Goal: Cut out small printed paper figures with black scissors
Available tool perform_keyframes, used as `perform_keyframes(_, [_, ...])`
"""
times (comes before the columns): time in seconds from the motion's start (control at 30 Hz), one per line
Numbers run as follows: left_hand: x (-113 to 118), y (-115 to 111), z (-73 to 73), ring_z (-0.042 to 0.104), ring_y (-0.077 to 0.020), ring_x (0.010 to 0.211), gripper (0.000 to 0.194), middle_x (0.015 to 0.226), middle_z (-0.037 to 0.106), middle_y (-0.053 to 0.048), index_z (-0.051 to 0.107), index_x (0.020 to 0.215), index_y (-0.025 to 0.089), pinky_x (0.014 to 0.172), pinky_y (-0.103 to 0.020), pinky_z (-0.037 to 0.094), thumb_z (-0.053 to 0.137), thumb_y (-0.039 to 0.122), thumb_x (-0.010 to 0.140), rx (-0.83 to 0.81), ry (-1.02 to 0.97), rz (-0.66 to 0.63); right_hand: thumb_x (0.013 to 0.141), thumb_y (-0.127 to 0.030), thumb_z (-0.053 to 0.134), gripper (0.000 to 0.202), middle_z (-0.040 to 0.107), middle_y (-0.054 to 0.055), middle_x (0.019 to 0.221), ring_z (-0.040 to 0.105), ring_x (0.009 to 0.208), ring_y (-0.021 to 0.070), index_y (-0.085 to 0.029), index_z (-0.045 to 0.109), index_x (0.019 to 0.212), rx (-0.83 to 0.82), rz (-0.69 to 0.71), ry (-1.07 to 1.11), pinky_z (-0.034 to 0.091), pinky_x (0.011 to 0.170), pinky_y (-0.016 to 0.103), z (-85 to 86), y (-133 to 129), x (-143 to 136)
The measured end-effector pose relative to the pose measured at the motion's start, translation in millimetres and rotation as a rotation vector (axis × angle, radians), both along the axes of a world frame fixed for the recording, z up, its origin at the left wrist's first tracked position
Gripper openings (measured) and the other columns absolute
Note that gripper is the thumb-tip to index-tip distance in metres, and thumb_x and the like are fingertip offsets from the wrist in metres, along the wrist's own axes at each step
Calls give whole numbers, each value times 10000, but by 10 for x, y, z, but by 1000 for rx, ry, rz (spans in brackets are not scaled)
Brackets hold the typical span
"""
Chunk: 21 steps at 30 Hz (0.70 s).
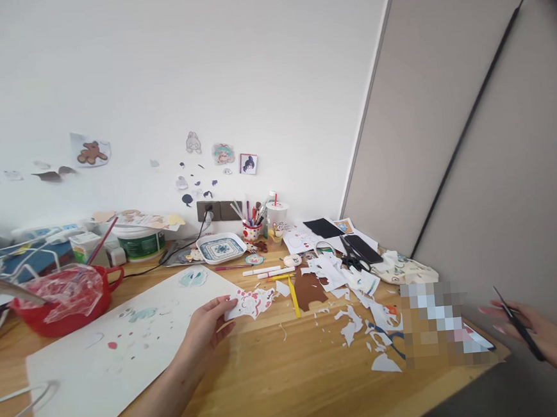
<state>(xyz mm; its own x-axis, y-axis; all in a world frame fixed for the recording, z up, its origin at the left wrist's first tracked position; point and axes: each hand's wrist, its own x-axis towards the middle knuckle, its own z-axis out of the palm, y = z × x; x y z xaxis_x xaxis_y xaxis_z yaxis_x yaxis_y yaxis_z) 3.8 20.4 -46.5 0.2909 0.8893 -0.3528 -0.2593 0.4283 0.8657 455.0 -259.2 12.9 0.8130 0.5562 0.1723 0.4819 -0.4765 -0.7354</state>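
Observation:
My left hand [208, 326] pinches the edge of a white paper cutout [251, 302] with red and pink drawing on it, held just above the wooden table. My right hand [534, 330] is at the far right, past the table's edge, holding a slim dark pen-like tool [518, 330] with a thin pointed tip. Under my left forearm lies a large white sheet [103, 370] bearing small coloured cut pieces, among them a pale teal one [192, 277]. Right of the cutout are a yellow craft knife [294, 297] and a brown paper piece [311, 287].
White paper scraps [350, 325] and blue-handled scissors [389, 338] lie on the right, with black scissors [354, 257] behind. A red bowl [64, 309] stands left. At the back are a patterned tray [221, 248], a pen cup [252, 231] and a drink cup [276, 225].

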Motion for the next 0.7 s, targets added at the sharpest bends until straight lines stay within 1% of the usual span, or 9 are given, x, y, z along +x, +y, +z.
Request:
perform_keyframes(0.13, [2, 6, -1, 535, -57, 568, 305, 699, 584, 29, 571, 768, 174, 517, -147, 441, 728, 267, 524, -5, 5, 8, 452, -318, 605, 293, 636, 213, 935, 563, 918, 381, -276, 501, 723, 48, -32, 61, 431, 748, 415, 46, 56, -149])
perform_keyframes(0.23, [2, 15, -11, 532, -56, 564, 321, 704, 578, 33, 573, 775, 176, 521, -151, 449, 737, 257, 510, -8, -2, 17, 423, -315, 612, 305, 642, 207, 912, 561, 926, 383, -278, 508, 707, 56, -33, 81, 437, 747, 410, 36, 66, -152])
perform_keyframes(0.33, [1, 16, -16, 527, -52, 566, 326, 728, 572, 29, 569, 792, 171, 525, -154, 454, 731, 256, 523, -9, -7, 12, 409, -324, 614, 323, 632, 223, 932, 557, 935, 381, -279, 505, 709, 59, -29, 107, 444, 745, 396, -3, 58, -113])
perform_keyframes(0.43, [1, 11, -13, 528, -51, 574, 307, 738, 570, 21, 568, 796, 163, 526, -151, 455, 721, 248, 544, -4, -6, 7, 414, -325, 618, 323, 632, 226, 936, 551, 946, 384, -277, 511, 714, 41, -18, 88, 436, 773, 404, -49, 48, -80])
perform_keyframes(0.57, [2, 14, -15, 529, -51, 557, 266, 704, 569, 21, 576, 775, 158, 511, -149, 455, 712, 233, 559, -3, -8, 9, 432, -333, 618, 275, 647, 197, 925, 548, 960, 373, -286, 534, 690, 20, 11, 56, 415, 816, 395, -137, 27, -14])
perform_keyframes(0.63, [4, 20, -19, 530, -50, 550, 253, 697, 569, 21, 577, 775, 159, 506, -149, 456, 707, 218, 565, -6, -13, 18, 461, -334, 615, 248, 650, 192, 930, 554, 961, 355, -292, 545, 695, 22, 14, 36, 422, 808, 371, -163, 27, -4])
perform_keyframes(0.7, [7, 26, -25, 532, -51, 550, 243, 702, 571, 19, 578, 775, 160, 498, -149, 456, 702, 202, 570, -14, -12, 23, 502, -336, 595, 195, 656, 189, 930, 577, 929, 341, -286, 553, 686, 7, 17, -11, 453, 764, 356, -146, 52, -43])
